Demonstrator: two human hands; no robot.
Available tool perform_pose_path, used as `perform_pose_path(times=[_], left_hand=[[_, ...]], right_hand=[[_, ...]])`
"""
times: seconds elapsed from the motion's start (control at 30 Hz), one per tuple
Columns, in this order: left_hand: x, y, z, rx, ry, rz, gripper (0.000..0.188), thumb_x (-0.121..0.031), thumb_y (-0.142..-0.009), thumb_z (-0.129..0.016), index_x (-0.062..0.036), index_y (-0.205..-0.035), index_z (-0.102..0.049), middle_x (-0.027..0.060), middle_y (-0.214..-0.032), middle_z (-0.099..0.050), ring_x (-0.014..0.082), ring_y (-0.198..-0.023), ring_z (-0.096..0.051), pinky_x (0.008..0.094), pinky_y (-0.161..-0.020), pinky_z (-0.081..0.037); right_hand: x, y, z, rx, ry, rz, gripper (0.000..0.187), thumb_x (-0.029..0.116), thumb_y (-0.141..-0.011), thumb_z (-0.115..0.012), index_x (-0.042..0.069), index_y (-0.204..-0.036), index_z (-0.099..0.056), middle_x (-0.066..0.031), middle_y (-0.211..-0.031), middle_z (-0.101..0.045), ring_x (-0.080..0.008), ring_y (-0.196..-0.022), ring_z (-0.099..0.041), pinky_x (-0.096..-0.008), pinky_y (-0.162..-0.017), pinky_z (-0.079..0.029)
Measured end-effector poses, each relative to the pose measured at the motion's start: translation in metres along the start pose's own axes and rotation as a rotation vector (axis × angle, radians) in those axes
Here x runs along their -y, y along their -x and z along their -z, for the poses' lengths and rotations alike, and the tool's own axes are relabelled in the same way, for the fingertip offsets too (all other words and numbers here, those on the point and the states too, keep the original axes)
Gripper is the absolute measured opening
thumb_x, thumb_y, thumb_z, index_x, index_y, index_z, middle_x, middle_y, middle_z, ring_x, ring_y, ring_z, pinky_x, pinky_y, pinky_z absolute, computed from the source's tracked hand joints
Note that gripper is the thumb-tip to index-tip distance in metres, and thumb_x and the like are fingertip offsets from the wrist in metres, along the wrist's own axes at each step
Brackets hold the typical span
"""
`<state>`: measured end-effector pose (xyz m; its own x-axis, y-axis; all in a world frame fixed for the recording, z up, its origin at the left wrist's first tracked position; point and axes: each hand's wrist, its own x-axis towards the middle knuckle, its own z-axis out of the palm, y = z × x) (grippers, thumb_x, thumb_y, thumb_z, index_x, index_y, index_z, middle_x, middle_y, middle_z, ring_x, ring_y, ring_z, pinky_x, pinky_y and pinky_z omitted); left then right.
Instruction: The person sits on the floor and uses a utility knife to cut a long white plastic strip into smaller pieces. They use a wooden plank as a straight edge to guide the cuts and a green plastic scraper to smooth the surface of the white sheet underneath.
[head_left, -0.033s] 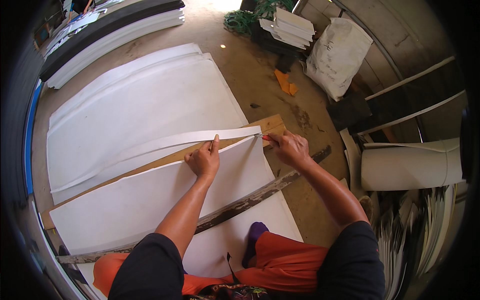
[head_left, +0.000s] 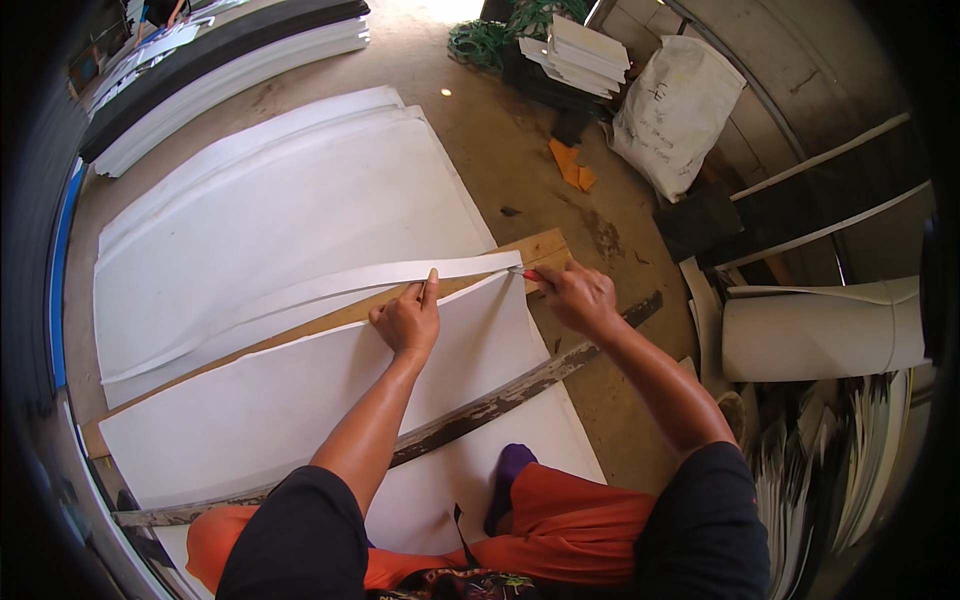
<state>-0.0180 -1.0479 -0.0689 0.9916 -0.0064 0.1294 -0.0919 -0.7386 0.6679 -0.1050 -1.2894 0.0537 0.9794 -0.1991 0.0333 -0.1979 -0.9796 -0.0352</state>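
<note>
My right hand point(head_left: 582, 298) is closed round a small cutter knife point(head_left: 530, 273) with a red handle. Its blade meets the right end of a narrow white strip point(head_left: 340, 283), where the strip and a white foam-like sheet point(head_left: 250, 400) come together. Farther left, my left hand point(head_left: 408, 318) is closed at the strip, its index finger stretched over the near edge and the other fingers curled, partly hidden. The strip bows away leftward, apart from the sheet. Beneath them runs a flat wooden board point(head_left: 545, 250). Across the sheet's near part lies a dark, worn straight bar point(head_left: 480, 405).
Large white sheets point(head_left: 270, 190) lie stacked on the floor beyond the board. Black and white stacked sheets point(head_left: 230, 70) stand at the far left. At right are a white sack point(head_left: 675, 115), a rolled sheet point(head_left: 820, 330) and upright offcuts point(head_left: 850, 470). An orange scrap point(head_left: 571, 165) lies on the floor.
</note>
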Motion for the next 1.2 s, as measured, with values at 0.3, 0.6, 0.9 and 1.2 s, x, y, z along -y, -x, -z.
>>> perform_pose_path(times=[0.3,0.6,0.9,1.2], left_hand=[[-0.002,0.001,-0.005,-0.048,0.045,-0.026,0.063,-0.063,-0.106,-0.053,-0.0136,-0.075,-0.077,0.0065,-0.055,-0.063,0.0268,-0.06,-0.063,0.041,-0.091,-0.037],[0.001,0.001,-0.009,-0.076,0.038,0.0,0.061,-0.063,-0.106,-0.052,-0.0145,-0.083,-0.08,0.0059,-0.057,-0.065,0.026,-0.062,-0.064,0.0409,-0.091,-0.037],[-0.002,-0.005,0.001,0.021,0.001,0.057,0.06,-0.064,-0.107,-0.049,-0.0165,-0.099,-0.084,0.0062,-0.063,-0.07,0.0243,-0.068,-0.067,0.0401,-0.093,-0.037],[-0.005,-0.005,-0.005,-0.018,-0.022,0.065,0.058,-0.063,-0.107,-0.051,-0.0166,-0.102,-0.085,0.0064,-0.065,-0.072,0.024,-0.069,-0.068,0.0393,-0.095,-0.038]], right_hand=[[-0.008,-0.01,-0.012,-0.011,0.022,0.034,0.026,0.042,-0.106,-0.061,0.026,-0.115,-0.08,-0.0156,-0.093,-0.074,-0.0361,-0.083,-0.074,-0.0499,-0.071,-0.056],[-0.028,0.004,0.004,-0.02,0.111,-0.048,0.027,0.043,-0.102,-0.066,0.03,-0.12,-0.08,-0.014,-0.089,-0.071,-0.0365,-0.085,-0.074,-0.0485,-0.076,-0.057],[-0.012,0.007,0.017,0.012,0.059,-0.126,0.028,0.04,-0.102,-0.065,0.026,-0.121,-0.08,-0.0133,-0.09,-0.073,-0.0357,-0.084,-0.074,-0.0485,-0.075,-0.057],[0.007,0.018,-0.008,-0.07,0.023,-0.006,0.025,0.039,-0.1,-0.069,0.026,-0.118,-0.08,-0.0131,-0.089,-0.071,-0.0355,-0.077,-0.073,-0.0491,-0.068,-0.057]])
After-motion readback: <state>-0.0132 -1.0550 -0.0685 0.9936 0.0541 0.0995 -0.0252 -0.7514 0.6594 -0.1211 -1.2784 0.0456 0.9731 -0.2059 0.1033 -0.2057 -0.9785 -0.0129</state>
